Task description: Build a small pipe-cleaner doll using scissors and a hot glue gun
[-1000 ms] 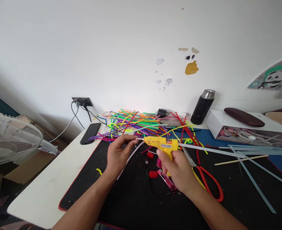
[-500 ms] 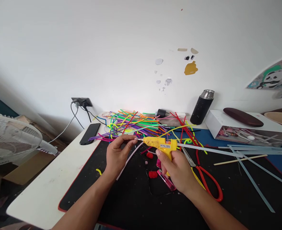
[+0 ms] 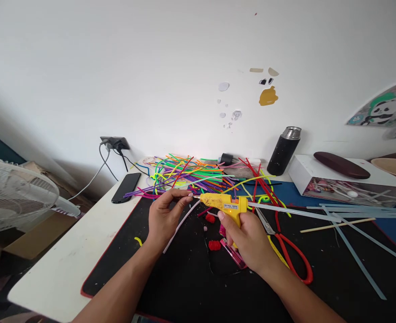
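My right hand [image 3: 250, 235] is wrapped round the handle of a yellow hot glue gun [image 3: 218, 202], its thumb on the near side. A long translucent glue stick [image 3: 292, 211] sticks out of the gun's back end. The metal nozzle points left at the fingertips of my left hand [image 3: 167, 213]. Thumb and forefinger of that hand are pinched together at the nozzle tip; what they hold is too small to make out. A pale pipe cleaner [image 3: 180, 226] curves down beside the left hand, partly hidden by it.
Behind lies a heap of coloured pipe cleaners [image 3: 191, 175]. Red-handled scissors [image 3: 294, 255], red pieces [image 3: 214, 245] and loose glue sticks [image 3: 359, 260] rest on the black mat [image 3: 184, 287]. A phone [image 3: 126, 187] lies left; a black flask [image 3: 283, 151] and white box [image 3: 346, 179] stand at the back right.
The glue gun has shifted very slightly left. Both hands keep almost the same pose.
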A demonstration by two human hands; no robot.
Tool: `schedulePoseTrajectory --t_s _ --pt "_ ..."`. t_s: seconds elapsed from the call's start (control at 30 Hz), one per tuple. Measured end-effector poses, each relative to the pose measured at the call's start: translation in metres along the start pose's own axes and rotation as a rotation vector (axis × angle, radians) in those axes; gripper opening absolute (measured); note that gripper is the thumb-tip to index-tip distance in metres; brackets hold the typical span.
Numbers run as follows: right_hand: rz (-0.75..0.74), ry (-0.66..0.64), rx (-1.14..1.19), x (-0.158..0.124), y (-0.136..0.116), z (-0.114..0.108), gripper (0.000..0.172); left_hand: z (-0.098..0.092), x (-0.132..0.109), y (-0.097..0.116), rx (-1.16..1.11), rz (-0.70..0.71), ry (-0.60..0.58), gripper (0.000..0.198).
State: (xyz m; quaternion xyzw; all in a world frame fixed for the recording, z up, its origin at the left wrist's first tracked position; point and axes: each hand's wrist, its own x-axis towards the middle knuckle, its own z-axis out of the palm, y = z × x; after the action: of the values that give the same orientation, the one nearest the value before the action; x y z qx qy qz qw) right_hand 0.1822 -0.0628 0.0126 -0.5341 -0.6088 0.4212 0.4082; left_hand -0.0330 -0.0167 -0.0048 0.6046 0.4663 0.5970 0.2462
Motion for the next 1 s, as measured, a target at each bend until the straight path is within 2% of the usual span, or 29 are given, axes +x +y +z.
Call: schedulePoseTrajectory --t_s 0.17,0.3,0.4,0.5,0.57,0.63,0.73,0.83,1.0 --pt "-0.013 -0.001 -0.008 0.002 0.0 0.0 0.058 0.0 0.0 0.002 0.024 0.028 0.001 0.005" --pt "0.003 -0.029 -0.017 0.004 0.005 0.002 0.056 -0.002 0.002 0.004 0.039 0.057 0.053 0.008" --pt "0.033 -0.041 -0.011 0.006 0.009 0.003 0.053 -0.009 0.012 0.002 -0.059 -0.001 0.16 0.016" --pt "0.059 -0.035 -0.047 0.007 0.014 0.006 0.049 -0.021 0.03 -0.003 -0.253 -0.06 0.346 0.024" --pt "0.041 -0.021 -0.16 0.007 0.016 0.009 0.046 -0.03 0.042 -0.007 -0.364 -0.108 0.449 0.03" --pt "-0.01 -0.009 -0.327 0.007 0.016 0.014 0.045 -0.037 0.05 -0.009 -0.437 -0.158 0.494 0.035" --pt "-0.152 -0.032 -0.558 0.006 0.008 0.024 0.04 -0.044 0.054 -0.011 -0.499 -0.19 0.5 0.037" --pt "-0.29 -0.125 -0.736 0.005 -0.006 0.035 0.027 -0.046 0.053 -0.011 -0.546 -0.184 0.509 0.036" --pt "-0.332 -0.255 -0.961 0.014 -0.022 0.054 0.028 -0.045 0.051 -0.01 -0.568 -0.186 0.487 0.034"
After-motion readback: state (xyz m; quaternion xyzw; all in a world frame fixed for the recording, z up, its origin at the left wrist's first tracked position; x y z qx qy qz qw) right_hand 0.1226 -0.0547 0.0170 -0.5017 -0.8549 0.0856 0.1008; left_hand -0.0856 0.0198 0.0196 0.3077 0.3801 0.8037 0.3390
